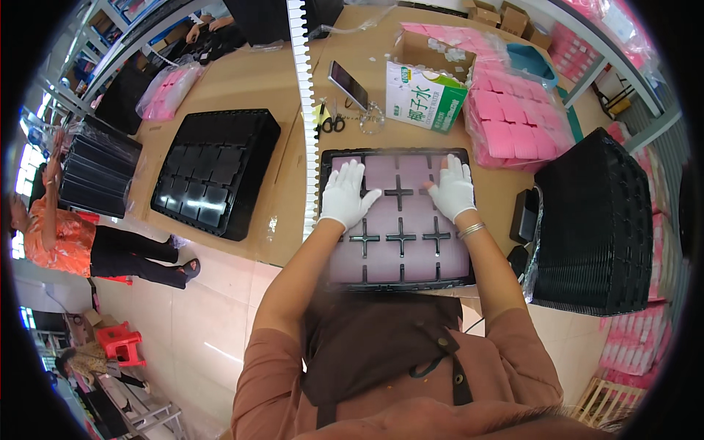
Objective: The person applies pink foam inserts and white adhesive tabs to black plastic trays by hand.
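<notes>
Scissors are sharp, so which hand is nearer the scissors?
Left. The left hand is on the left of the black tray, below the scissors in the picture; the right hand is farther, on the tray's right.

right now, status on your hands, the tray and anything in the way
Left hand open over black tray, far left; right hand open, far right. Pale purple filling in its compartments. Carton beyond, tray stack right, neither overlapping it.

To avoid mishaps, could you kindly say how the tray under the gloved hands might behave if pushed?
The tray seems unlikely to tip, lying broad and flat. Its glossy dividers may feel slippery. Its rim, seemingly thin plastic, might flex.
</notes>
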`<act>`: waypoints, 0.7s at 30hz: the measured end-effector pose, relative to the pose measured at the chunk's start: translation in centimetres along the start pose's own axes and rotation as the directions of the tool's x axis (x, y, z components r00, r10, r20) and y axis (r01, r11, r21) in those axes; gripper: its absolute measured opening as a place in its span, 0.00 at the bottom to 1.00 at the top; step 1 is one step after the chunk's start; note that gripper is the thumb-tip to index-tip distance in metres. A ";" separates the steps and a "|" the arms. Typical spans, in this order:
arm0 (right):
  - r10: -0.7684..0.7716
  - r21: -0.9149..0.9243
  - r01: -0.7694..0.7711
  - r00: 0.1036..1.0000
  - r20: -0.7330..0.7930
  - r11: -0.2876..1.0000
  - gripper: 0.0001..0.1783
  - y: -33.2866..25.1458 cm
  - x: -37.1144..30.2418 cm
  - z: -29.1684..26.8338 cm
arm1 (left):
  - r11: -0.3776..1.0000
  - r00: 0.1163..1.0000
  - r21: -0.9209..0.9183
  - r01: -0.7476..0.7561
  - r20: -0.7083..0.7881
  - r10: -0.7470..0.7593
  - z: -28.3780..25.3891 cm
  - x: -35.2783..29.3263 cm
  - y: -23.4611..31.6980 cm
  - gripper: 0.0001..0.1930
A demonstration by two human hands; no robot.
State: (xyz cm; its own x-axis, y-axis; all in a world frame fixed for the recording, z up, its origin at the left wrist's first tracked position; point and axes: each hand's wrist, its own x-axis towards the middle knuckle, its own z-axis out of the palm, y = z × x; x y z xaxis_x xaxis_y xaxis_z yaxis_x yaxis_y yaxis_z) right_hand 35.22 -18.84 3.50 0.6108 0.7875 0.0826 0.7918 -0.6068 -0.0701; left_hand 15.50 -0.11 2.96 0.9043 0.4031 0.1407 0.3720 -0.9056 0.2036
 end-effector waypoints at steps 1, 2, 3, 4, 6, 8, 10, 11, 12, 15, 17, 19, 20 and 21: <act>-0.002 0.000 0.002 1.000 0.001 1.000 0.44 0.0 0.3 -0.1 | 0.998 0.997 0.028 0.051 -0.051 -0.049 0.4 0.8 -0.3 0.36; -0.010 0.012 0.010 1.000 -0.015 1.000 0.44 0.0 0.5 -0.2 | 0.993 0.990 0.052 0.102 -0.103 -0.097 0.8 1.5 -0.8 0.36; -0.012 0.027 0.013 1.000 -0.023 1.000 0.44 0.0 0.2 -0.2 | 0.987 0.977 0.084 0.135 -0.179 -0.118 1.1 1.7 -1.0 0.35; -0.010 0.028 0.010 1.000 -0.015 1.000 0.44 0.1 -0.2 -0.4 | 0.979 0.962 0.107 0.171 -0.232 -0.143 1.4 1.9 -1.1 0.32; -0.057 0.042 0.057 0.998 -0.013 0.997 0.45 0.4 -0.5 -1.3 | 0.975 0.958 0.113 0.191 -0.239 -0.160 1.3 1.8 -0.9 0.28; -0.045 0.054 0.044 0.999 0.002 0.998 0.46 0.4 -0.9 -2.1 | 0.981 0.983 0.079 0.177 -0.066 -0.172 0.1 1.4 -0.8 0.26; -0.050 0.000 0.051 0.986 0.158 0.999 0.47 0.0 -1.0 -3.2 | 0.983 0.977 0.044 0.178 0.107 -0.182 -0.6 0.8 -1.0 0.24; -0.055 0.001 0.056 0.986 0.158 0.998 0.47 -0.2 -0.7 -2.8 | 0.991 0.993 0.075 0.114 0.010 -0.115 -0.4 0.8 -1.2 0.24; -0.045 -0.014 0.046 0.996 0.081 0.999 0.48 -0.3 -0.5 -2.2 | 0.992 0.996 0.111 0.052 -0.083 -0.043 -0.3 0.6 -1.4 0.23; -0.046 -0.009 0.046 0.999 -0.019 0.999 0.48 -0.2 -0.2 -1.5 | 0.978 0.977 0.169 0.119 -0.194 -0.085 1.1 1.3 -2.2 0.28; -0.106 -0.005 0.106 0.994 -0.004 0.994 0.45 0.6 -0.4 -2.0 | 0.975 0.972 0.143 0.168 -0.191 -0.139 1.5 1.1 -3.2 0.31; -0.125 0.188 0.105 0.987 0.099 0.977 0.42 3.0 -2.3 -3.1 | 0.996 0.997 0.077 0.049 -0.059 -0.045 -1.5 -0.8 -2.8 0.31; -0.175 0.374 0.098 0.968 0.177 0.922 0.40 3.7 -3.2 -3.9 | 0.999 0.998 0.004 -0.050 0.048 0.050 -2.8 -2.2 -2.9 0.31; -0.250 0.379 0.191 0.962 0.112 0.906 0.38 3.6 -4.7 -4.9 | 0.986 0.986 0.039 -0.161 0.056 0.159 -2.6 -4.6 -3.6 0.30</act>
State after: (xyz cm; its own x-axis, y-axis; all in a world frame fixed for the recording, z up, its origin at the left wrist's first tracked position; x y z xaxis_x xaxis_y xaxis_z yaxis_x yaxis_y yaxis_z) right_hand 35.19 -25.23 7.74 0.3890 0.9211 -0.0145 0.8319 -0.3580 -0.4240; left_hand 9.44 1.60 4.14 0.9621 0.2462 0.1169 0.2294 -0.9631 0.1405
